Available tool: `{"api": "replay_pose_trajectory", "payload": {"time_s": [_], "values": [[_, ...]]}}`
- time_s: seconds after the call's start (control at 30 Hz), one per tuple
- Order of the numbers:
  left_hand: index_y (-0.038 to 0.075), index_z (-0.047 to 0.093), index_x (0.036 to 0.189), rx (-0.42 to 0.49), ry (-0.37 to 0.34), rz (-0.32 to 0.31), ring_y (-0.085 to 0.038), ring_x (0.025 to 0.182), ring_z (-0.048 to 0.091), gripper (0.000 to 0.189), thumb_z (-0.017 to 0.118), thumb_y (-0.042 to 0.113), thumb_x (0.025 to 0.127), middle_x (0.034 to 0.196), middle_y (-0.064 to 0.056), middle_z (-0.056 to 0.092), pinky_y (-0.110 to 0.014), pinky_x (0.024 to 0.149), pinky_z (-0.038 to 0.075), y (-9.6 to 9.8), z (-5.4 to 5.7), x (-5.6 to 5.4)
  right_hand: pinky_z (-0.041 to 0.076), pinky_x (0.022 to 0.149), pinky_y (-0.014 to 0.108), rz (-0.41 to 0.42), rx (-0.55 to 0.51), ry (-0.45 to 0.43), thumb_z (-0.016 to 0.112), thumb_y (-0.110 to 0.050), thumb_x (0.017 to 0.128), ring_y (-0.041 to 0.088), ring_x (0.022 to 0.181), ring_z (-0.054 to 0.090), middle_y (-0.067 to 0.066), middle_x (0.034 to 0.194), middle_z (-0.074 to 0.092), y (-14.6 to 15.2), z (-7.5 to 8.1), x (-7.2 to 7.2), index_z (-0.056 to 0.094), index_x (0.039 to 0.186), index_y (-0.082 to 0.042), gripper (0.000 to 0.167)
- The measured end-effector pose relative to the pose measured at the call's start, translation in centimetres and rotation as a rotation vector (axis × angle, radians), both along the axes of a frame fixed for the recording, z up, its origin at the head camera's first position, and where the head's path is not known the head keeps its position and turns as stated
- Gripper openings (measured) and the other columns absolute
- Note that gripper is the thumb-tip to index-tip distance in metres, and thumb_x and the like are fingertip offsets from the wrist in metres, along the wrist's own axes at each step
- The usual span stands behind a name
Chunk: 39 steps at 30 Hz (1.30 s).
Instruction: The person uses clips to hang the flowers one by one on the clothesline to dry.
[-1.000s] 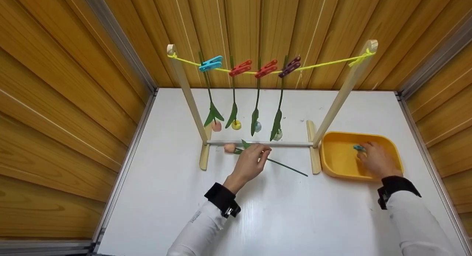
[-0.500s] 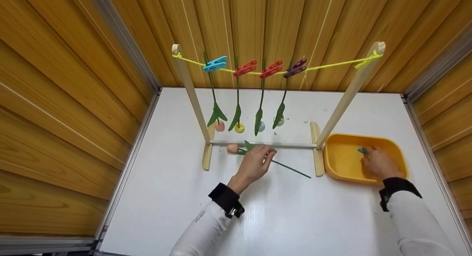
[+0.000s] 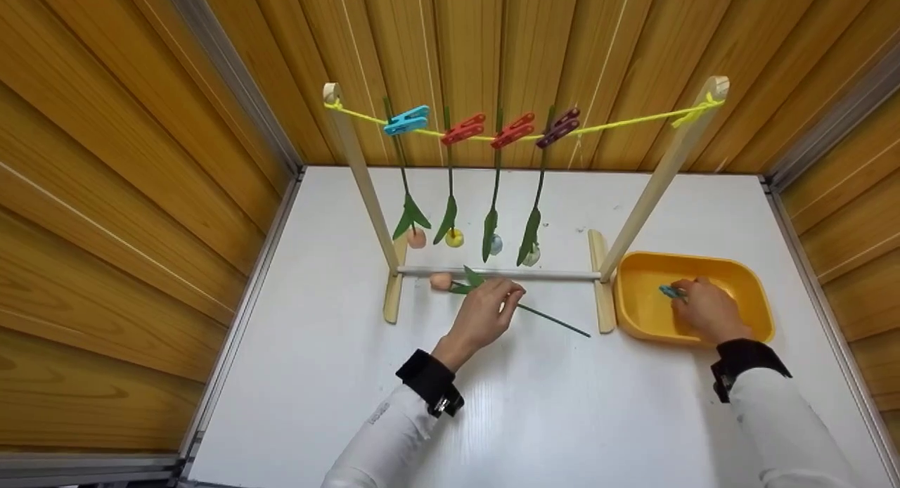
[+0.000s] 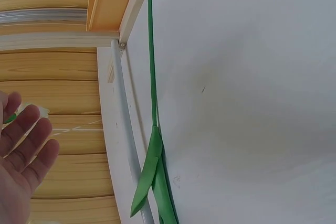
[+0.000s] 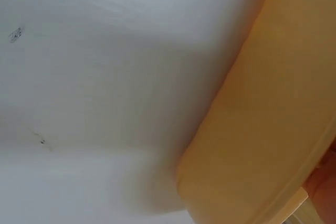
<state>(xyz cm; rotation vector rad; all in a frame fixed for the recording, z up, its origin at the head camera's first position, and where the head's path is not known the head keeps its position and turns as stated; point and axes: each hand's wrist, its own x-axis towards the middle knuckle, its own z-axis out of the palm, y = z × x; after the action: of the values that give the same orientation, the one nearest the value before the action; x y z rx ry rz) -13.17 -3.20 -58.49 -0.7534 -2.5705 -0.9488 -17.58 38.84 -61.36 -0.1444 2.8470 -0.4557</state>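
Observation:
A peach tulip (image 3: 441,282) with green leaves (image 4: 151,174) lies on the white table under my left hand (image 3: 485,312). In the left wrist view, that hand's fingers (image 4: 37,142) are relaxed and gently bent, apart from the stem (image 4: 153,61), with nothing between them. Inside the yellow tub (image 3: 692,340), my right hand (image 3: 711,311) pinches a blue clothespin (image 3: 671,292). Most of the right hand is hidden behind the tub's wall (image 5: 262,108) in the right wrist view.
A wooden frame (image 3: 362,182) carries a yellow string (image 3: 626,122). Several tulips hang from it heads down, held by a blue clothespin (image 3: 406,120), two red ones (image 3: 464,129) and a dark purple one (image 3: 559,128). A grey rod (image 3: 562,274) joins the frame's feet.
My right hand has shifted left inside the tub, and more of the blue clothespin now shows beyond its fingertips. The left hand stays over the tulip. The head view has swayed slightly.

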Motion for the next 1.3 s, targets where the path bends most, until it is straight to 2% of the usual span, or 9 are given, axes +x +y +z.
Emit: {"api": "replay_pose_trajectory", "payload": {"time_s": [0.07,0.17,0.3,0.43,0.63,0.73,0.9,1.07,1.3], "values": [[0.012,0.071,0.102,-0.004,-0.001,-0.002,-0.013,0.086,0.066,0.020,0.053,0.022,0.103,0.094,-0.001,0.071,-0.025,0.076,0.052,-0.1,-0.1,0.0,0.048,0.085,0.059,0.006,0.001,-0.021,0.056,-0.019,0.096,0.037,0.087,0.056,0.035,0.115,0.056,-0.4,0.0,0.0,0.057,0.130,0.007,0.042],[0.012,0.071,0.104,-0.014,-0.008,-0.005,-0.013,0.087,0.066,0.021,0.053,0.023,0.103,0.095,0.000,0.071,-0.025,0.076,0.052,-0.1,-0.2,0.0,0.048,0.088,0.061,0.001,0.001,-0.031,0.058,-0.022,0.096,0.040,0.091,0.057,0.036,0.120,0.054,-0.6,0.0,0.1,0.054,0.133,0.007,0.047],[0.012,0.071,0.104,-0.017,-0.003,-0.009,-0.013,0.086,0.066,0.021,0.053,0.022,0.103,0.094,-0.001,0.071,-0.026,0.076,0.052,-0.1,-0.4,0.0,0.047,0.091,0.061,-0.045,-0.016,-0.059,0.062,-0.025,0.096,0.042,0.093,0.055,0.038,0.122,0.049,-0.4,-0.2,0.2,0.047,0.139,0.009,0.057],[0.012,0.071,0.102,-0.020,0.010,-0.003,-0.014,0.084,0.066,0.019,0.054,0.021,0.102,0.092,-0.001,0.071,-0.026,0.074,0.052,0.0,-0.6,-0.1,0.047,0.091,0.056,-0.089,-0.042,-0.099,0.063,-0.029,0.096,0.038,0.090,0.051,0.035,0.119,0.047,-0.1,-0.4,0.0,0.043,0.141,0.011,0.063],[0.013,0.070,0.103,-0.084,-0.028,-0.014,-0.013,0.090,0.067,0.019,0.053,0.022,0.103,0.096,0.000,0.072,-0.025,0.078,0.053,0.6,-0.8,-0.8,0.048,0.087,0.052,-0.140,-0.066,-0.090,0.063,-0.026,0.096,0.036,0.089,0.051,0.034,0.116,0.048,0.2,-0.9,-0.1,0.047,0.136,0.013,0.059],[0.014,0.070,0.103,-0.124,-0.057,-0.008,-0.014,0.090,0.068,0.019,0.053,0.023,0.103,0.097,0.000,0.072,-0.026,0.079,0.054,0.7,-0.9,-1.1,0.048,0.089,0.054,-0.143,-0.087,-0.095,0.062,-0.023,0.097,0.036,0.091,0.051,0.034,0.117,0.048,-0.1,-1.1,-0.2,0.049,0.134,0.015,0.055],[0.014,0.069,0.103,-0.177,-0.066,-0.022,-0.014,0.088,0.068,0.019,0.052,0.023,0.103,0.097,0.000,0.071,-0.028,0.077,0.054,0.7,-1.2,-1.6,0.047,0.091,0.056,-0.136,-0.081,-0.066,0.060,-0.019,0.097,0.037,0.091,0.052,0.033,0.115,0.051,-0.4,-1.3,0.0,0.054,0.129,0.016,0.047],[0.014,0.069,0.103,-0.212,-0.069,-0.037,-0.015,0.090,0.068,0.020,0.051,0.023,0.104,0.096,0.000,0.071,-0.028,0.079,0.054,0.7,-1.7,-1.8,0.047,0.095,0.057,-0.159,-0.093,-0.084,0.058,-0.020,0.099,0.037,0.093,0.052,0.032,0.118,0.052,-0.6,-1.4,0.2,0.051,0.134,0.013,0.048],[0.013,0.069,0.104,-0.257,-0.088,-0.060,-0.017,0.093,0.067,0.021,0.050,0.023,0.104,0.097,-0.001,0.071,-0.030,0.082,0.054,1.3,-2.1,-2.1,0.048,0.089,0.052,-0.186,-0.143,-0.071,0.052,-0.028,0.102,0.036,0.095,0.051,0.028,0.119,0.049,-0.4,-0.9,1.0,0.047,0.138,0.010,0.053]]}}
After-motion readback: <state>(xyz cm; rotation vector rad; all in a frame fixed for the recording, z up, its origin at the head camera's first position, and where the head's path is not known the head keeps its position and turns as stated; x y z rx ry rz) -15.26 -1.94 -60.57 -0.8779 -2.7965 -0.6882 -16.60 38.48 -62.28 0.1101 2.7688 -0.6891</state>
